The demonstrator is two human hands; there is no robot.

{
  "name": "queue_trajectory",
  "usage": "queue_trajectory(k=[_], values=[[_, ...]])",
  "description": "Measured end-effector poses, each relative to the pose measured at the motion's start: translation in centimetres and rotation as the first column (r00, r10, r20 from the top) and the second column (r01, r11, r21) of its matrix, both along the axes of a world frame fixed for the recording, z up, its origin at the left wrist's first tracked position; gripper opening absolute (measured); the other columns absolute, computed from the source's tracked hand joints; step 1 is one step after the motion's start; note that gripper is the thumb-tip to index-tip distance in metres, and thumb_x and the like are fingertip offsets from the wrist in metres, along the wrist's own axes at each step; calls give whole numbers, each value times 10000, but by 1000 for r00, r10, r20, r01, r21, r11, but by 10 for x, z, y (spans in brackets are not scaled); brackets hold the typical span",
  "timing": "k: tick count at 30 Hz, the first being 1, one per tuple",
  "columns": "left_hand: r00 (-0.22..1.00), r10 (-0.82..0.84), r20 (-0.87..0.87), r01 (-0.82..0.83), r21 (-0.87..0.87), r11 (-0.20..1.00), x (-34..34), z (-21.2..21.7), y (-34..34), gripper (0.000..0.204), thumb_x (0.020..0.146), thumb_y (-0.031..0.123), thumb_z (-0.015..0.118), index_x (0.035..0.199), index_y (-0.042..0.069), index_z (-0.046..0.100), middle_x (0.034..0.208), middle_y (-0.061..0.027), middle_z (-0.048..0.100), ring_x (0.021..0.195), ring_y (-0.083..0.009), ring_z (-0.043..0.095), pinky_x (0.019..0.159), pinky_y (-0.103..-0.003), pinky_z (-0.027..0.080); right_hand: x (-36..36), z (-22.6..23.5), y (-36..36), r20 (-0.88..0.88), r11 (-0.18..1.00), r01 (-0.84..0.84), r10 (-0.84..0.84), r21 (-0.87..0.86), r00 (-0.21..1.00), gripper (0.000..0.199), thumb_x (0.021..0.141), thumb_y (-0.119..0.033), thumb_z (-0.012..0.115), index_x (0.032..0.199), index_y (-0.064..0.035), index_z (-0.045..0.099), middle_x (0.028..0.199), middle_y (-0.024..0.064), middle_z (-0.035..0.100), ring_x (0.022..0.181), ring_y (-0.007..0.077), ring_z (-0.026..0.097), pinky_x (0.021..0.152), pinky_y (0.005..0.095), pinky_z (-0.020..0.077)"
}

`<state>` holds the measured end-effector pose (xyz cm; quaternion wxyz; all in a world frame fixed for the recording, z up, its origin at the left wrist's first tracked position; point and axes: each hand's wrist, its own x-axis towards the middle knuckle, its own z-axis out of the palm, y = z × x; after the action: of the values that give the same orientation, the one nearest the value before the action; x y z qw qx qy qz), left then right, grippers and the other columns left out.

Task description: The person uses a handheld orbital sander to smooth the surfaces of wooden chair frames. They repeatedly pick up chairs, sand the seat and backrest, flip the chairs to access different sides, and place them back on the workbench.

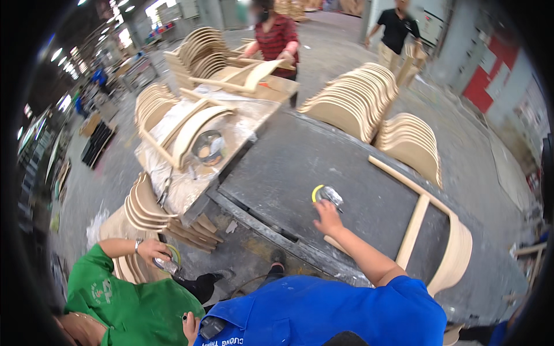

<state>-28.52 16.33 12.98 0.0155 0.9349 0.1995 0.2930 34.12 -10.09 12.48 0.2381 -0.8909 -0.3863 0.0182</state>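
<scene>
The right hand (328, 218) stretches over the dark worktop (288, 167), fingers loosely spread, tips touching a tape roll with a yellow rim (326, 194) that lies just beyond them; nothing is gripped. The roll is tilted, its open face toward the hand's far right. A bent wooden chair frame (430, 230) lies to the right of that hand, its long rail running away up-left. The left hand (190, 327) is half hidden at the blue sleeve; its grip cannot be told. A co-worker's hand (153, 250) holds another roll nearby.
</scene>
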Motion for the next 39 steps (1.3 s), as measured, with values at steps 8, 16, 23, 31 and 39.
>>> queue_trajectory(k=[8, 16, 23, 31, 39], values=[[929, -201, -309, 111, -286, 952, 55, 116, -3, 341, 783, 50, 698, 1102, -44, 623, 1003, -197, 645, 874, -390, 624, 894, -485, 486, -88, 34, 7, -403, 858, -491, 506, 147, 763, 489, 807, -358, 708, 1177, -59, 598, 1173, 154, 577, 1127, 347, 518, 940, 431, 437], [905, -360, -225, 266, -362, 893, 190, 170, -2, 380, 776, 141, 717, 1112, -13, 626, 1037, -191, 642, 910, -382, 618, 891, -461, 485, -156, 91, 45, -409, 611, -669, 788, 422, 461, 775, 785, -518, 693, 1294, 33, 499, 1169, 245, 563, 1180, 370, 499, 1000, 399, 409], [733, -651, -200, 468, -547, 694, 351, 144, -24, 419, 771, 220, 734, 1120, 13, 630, 1068, -186, 640, 940, -375, 614, 888, -441, 485, -138, 130, 31, -829, 873, 96, 414, 479, 377, 695, 795, -217, 732, 1332, 25, 364, 996, 172, 606, 948, 269, 631, 773, 383, 512], [39, -865, -500, 350, -804, 480, 449, 6, -175, 468, 764, 311, 753, 1130, 43, 633, 1102, -181, 637, 976, -366, 609, 885, -417, 484, -78, 151, -73, -459, 660, 212, 225, 721, 860, 287, 900, -200, 627, 1097, -8, 546, 1049, 108, 620, 973, 198, 597, 824, 336, 463], [244, -850, -466, 563, -646, 516, 538, -3, -135, 722, 680, 252, 826, 1286, 21, 510, 1223, -236, 525, 1177, -400, 494, 1000, -436, 417, -140, 130, -241, -447, 685, 567, -374, 458, 813, 331, 939, -221, 575, 1201, -31, 509, 1107, 142, 645, 1016, 286, 628, 878, 382, 481]])
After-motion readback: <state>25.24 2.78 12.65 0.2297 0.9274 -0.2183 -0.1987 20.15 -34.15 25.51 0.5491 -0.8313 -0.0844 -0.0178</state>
